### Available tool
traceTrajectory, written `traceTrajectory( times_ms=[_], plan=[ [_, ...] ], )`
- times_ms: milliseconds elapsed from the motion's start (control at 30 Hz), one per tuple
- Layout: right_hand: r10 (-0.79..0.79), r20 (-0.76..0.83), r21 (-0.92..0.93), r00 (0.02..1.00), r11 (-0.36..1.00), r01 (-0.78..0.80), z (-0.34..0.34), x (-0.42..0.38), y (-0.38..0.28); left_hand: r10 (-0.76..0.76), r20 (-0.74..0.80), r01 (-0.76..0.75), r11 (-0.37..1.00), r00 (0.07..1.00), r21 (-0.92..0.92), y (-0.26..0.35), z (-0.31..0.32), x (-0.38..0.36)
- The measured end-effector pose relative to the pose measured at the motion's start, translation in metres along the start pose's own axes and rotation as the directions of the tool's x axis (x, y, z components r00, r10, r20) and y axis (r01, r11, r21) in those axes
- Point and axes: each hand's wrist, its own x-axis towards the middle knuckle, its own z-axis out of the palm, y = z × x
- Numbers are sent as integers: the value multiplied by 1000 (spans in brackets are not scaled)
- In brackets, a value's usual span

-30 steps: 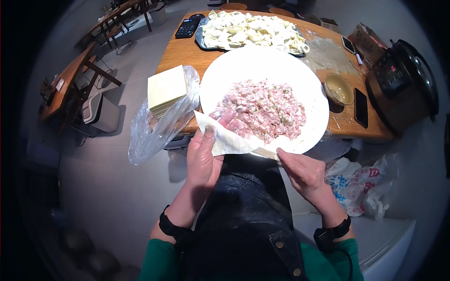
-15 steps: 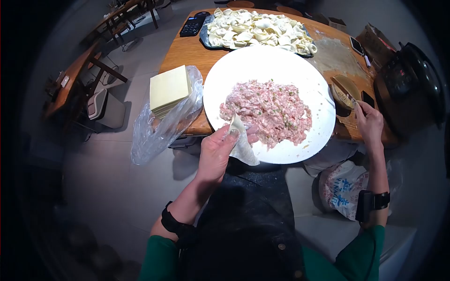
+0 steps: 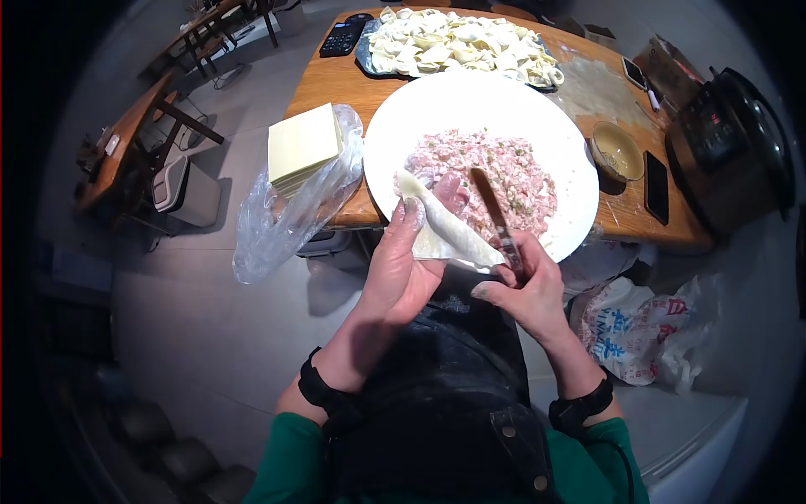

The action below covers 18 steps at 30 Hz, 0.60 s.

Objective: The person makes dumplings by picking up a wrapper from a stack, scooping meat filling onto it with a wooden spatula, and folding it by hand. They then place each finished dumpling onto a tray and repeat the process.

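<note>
My left hand is closed on a floury wonton wrapper folded into a roll along its upper edge, held over the near rim of a large white plate. Pinkish minced filling with green bits lies on that plate. My right hand grips a flat brown filling stick, its blade pointing up and away over the filling. The right fingertips are right at the wrapper's right end. Any filling inside the fold is hidden.
A stack of square wrappers sits on a plastic bag at left. Folded wontons heap a tray behind the plate. To the right are a small bowl, a phone and a black cooker.
My right hand has moved left with the stick, from the small bowl to the wrapper. The wrapper, hanging loosely before, is now folded into a roll between my hands.
</note>
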Motion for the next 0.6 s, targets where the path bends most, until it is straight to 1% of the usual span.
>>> traceTrajectory(
  times_ms=[67, 100, 133, 167, 200, 233, 267, 300, 333, 367, 400, 433, 467, 500, 533, 567, 600],
  plan=[
    [-37, -132, 228, 991, 971, 66, 27, 0, 5, -49, 19, 52, 961, 999, -272, -10, -7, 2],
    [-35, -137, 227, 990, 972, 66, 33, 1, 9, -37, 21, 41, 965, 999, -259, -11, 1, -2],
    [-71, -214, 264, 974, 956, 128, 37, 3, 13, -40, 23, 45, 965, 999, -260, -12, -2, -1],
    [-103, -291, 294, 951, 937, 191, 38, 4, 17, -28, 51, 43, 948, 998, -317, -12, -5, 0],
    [-103, -292, 292, 951, 937, 191, 38, 5, 20, -13, 77, 41, 927, 997, -373, -12, -6, 1],
    [-175, -318, 225, 932, 941, 253, 37, 6, 23, 3, 27, 7, 938, 1000, -346, -13, -5, 1],
    [-247, -337, 156, 909, 937, 313, 36, 7, 24, 5, 27, 5, 937, 1000, -349, -13, -5, 1],
    [-280, -367, 108, 887, 934, 340, 36, 11, 20, 3, -21, -8, 970, 1000, -242, -13, -6, 1],
    [-280, -366, 105, 887, 935, 339, 35, 13, 19, 5, -68, -14, 991, 998, -130, -14, -7, 0],
    [-275, -350, 136, 896, 931, 339, 33, 15, 18, 4, -68, -13, 991, 998, -132, -14, -8, 1],
    [-269, -334, 167, 903, 927, 337, 30, 16, 17, 55, -70, -44, 987, 996, 155, -15, -9, 1],
    [-314, -247, 122, 917, 929, 350, 21, 18, 14, 105, -56, -71, 900, 993, 430, -14, -10, 2],
    [-314, -249, 119, 916, 929, 351, 12, 23, 10, 102, -54, -69, 901, 993, 429, -12, -10, 2],
    [-533, -79, -113, 843, 845, 523, 2, 30, 4, 256, 138, -266, 581, 957, 769, -7, -11, 2],
    [-675, 139, -301, 725, 669, 680, -5, 35, -2, 297, 372, -420, 117, 879, 900, -4, -12, 2],
    [-673, 197, -424, 713, 597, 681, -8, 36, -9, 266, 483, -499, -11, 834, 867, 0, -12, 5],
    [-671, 196, -430, 715, 596, 678, -12, 38, -11, 264, 485, -502, -6, 834, 865, 0, -9, 6]
  ],
)
